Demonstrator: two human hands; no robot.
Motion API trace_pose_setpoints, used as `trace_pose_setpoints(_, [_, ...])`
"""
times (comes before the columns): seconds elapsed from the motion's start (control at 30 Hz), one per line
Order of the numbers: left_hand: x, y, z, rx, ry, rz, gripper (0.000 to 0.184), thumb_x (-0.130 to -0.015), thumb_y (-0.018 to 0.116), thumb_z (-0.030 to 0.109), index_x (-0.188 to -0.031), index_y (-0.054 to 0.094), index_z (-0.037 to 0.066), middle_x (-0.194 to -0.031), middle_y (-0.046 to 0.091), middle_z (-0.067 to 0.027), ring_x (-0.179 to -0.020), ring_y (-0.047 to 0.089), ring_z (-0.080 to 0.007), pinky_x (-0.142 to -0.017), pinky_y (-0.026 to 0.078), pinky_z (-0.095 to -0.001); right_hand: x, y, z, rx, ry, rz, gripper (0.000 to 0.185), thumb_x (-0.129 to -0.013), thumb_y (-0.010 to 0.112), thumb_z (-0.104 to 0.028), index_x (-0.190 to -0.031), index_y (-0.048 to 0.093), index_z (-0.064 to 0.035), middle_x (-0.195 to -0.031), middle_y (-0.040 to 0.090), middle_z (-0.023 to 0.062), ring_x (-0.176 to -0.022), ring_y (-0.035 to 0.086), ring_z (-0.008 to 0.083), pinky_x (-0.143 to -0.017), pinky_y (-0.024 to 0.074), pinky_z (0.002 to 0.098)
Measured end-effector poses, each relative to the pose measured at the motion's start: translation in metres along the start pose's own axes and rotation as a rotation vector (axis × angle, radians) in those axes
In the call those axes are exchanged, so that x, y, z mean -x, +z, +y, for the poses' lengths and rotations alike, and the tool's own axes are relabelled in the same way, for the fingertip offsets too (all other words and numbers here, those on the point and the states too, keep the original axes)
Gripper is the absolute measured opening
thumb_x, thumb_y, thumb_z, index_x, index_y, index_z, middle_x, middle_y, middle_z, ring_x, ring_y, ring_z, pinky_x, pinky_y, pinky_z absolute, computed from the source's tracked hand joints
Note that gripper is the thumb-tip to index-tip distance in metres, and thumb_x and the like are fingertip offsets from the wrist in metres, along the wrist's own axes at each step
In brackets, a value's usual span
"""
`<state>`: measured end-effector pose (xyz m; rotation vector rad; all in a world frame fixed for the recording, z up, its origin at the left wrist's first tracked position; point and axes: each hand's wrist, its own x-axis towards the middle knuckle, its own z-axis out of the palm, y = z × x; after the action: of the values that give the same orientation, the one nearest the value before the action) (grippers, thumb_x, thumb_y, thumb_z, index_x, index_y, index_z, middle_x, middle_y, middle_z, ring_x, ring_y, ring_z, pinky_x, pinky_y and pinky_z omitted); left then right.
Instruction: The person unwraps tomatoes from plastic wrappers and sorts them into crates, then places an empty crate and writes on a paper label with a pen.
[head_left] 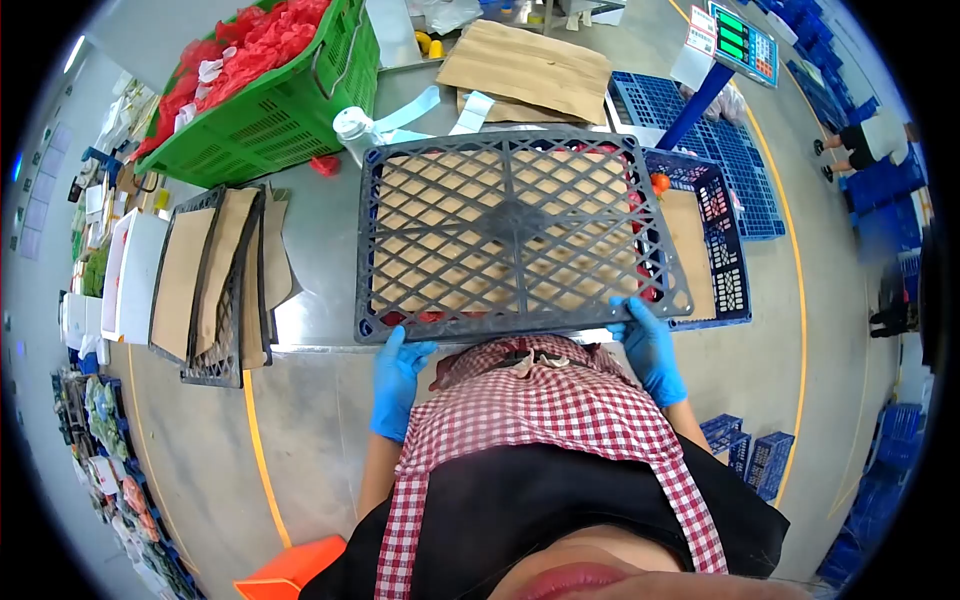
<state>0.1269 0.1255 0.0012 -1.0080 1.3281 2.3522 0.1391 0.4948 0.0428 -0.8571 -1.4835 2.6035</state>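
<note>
A black plastic lattice panel (pixel 515 218) lies over a crate on the metal table, tan cardboard (pixel 440 200) showing through its gaps. Red items (pixel 648 270) peek out along the inner edges; their kind is hard to make out. My left hand (pixel 398 380), in a blue glove, grips the panel's near edge at the left corner. At the right part of the same edge, my gloved right hand (pixel 650 350) holds on with fingertips over the rim. Some fingers of both hands are hidden by the panel.
A green crate (pixel 250 125) full of red net bags stands back left. Cardboard-lined black panels (pixel 215 285) lean at the left. A tape roll (pixel 352 125), cardboard sheets (pixel 525 60) and a scale display (pixel 745 45) are behind. A blue crate (pixel 715 240) sits right.
</note>
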Motion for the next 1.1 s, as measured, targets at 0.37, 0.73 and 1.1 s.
trace_pose_setpoints(0.37, [0.007,-0.008,0.027,0.240,-0.205,-0.131,0.032,-0.090,0.055,0.023,-0.116,0.055,0.005,-0.108,0.062,-0.0121,-0.094,0.061,-0.0234,-0.078,0.051,-0.0337,0.025,0.021,-0.047,0.064,0.151,-0.245,0.039,-0.089,0.052,-0.015,-0.125,0.050,0.0016,-0.116,0.060,0.0159,-0.099,0.061,0.0242,-0.081,0.0513,0.0376])
trace_pose_setpoints(0.73, [-0.016,-0.019,-0.002,0.638,0.258,-0.391,0.035,-0.085,0.050,-0.007,-0.120,0.050,0.000,-0.116,0.057,-0.0099,-0.111,0.053,-0.0218,-0.099,0.042,-0.0324,0.019,-0.019,0.012,-0.485,0.078,-0.454,0.074,-0.086,0.048,0.007,-0.147,0.016,-0.0196,-0.149,0.024,0.0131,-0.130,0.038,0.0309,-0.108,0.0326,0.0461])
trace_pose_setpoints(1.1, [0.050,0.030,0.003,0.762,0.445,-0.359,0.022,-0.090,0.053,0.016,-0.109,0.058,0.004,-0.114,0.059,-0.0093,-0.104,0.055,-0.0271,-0.096,0.041,-0.0403,-0.016,0.001,-0.068,-0.233,-0.292,-0.883,0.061,-0.081,0.064,-0.008,-0.137,0.041,-0.0103,-0.124,0.055,0.0191,-0.104,0.061,0.0344,-0.089,0.0506,0.0484])
